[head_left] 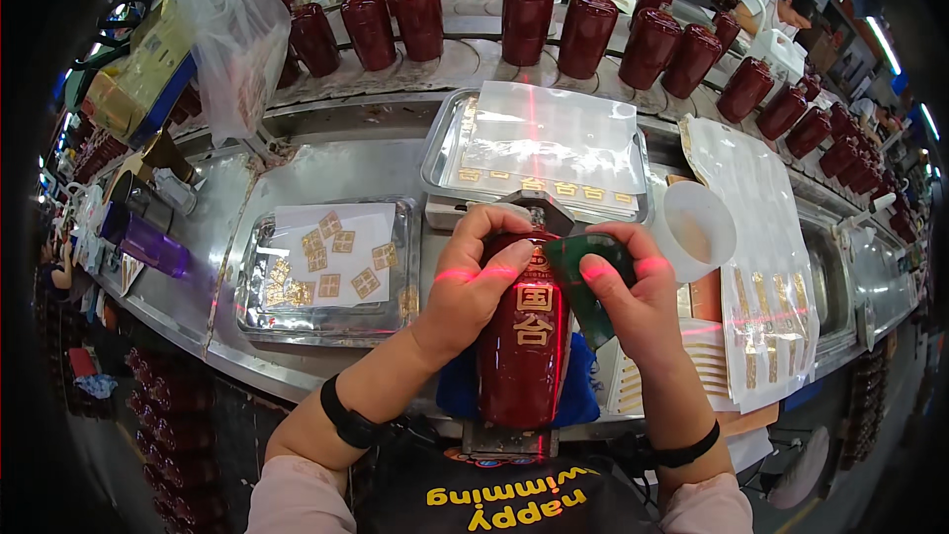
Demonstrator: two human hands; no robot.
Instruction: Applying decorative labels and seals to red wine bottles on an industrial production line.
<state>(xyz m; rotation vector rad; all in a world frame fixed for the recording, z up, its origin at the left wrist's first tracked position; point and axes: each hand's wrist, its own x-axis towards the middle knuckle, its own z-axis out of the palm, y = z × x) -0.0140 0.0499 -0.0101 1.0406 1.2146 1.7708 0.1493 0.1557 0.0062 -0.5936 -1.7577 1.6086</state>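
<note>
A dark red glazed bottle [519, 381] lies in front of me with its neck pointing away, over a blue cloth [457, 381]. Gold characters run down its front. My left hand [474, 282] is closed around the bottle's left shoulder, thumb pressed by the topmost gold emblem. In my right hand [638, 287] a flat, dark green translucent scraper [590, 314] is pinched between thumb and fingers. Its left edge meets the bottle near that emblem. Red laser lines cross both hands and run along the bottle.
To the left, a metal tray [326, 326] holds square gold stickers on white paper. Behind the bottle, another tray [638, 200] carries sticker sheets. A white plastic cup [698, 227] and long label sheets [766, 287] lie right. Red bottles [527, 20] line the conveyor beyond; a plastic bag [229, 40] hangs left.
</note>
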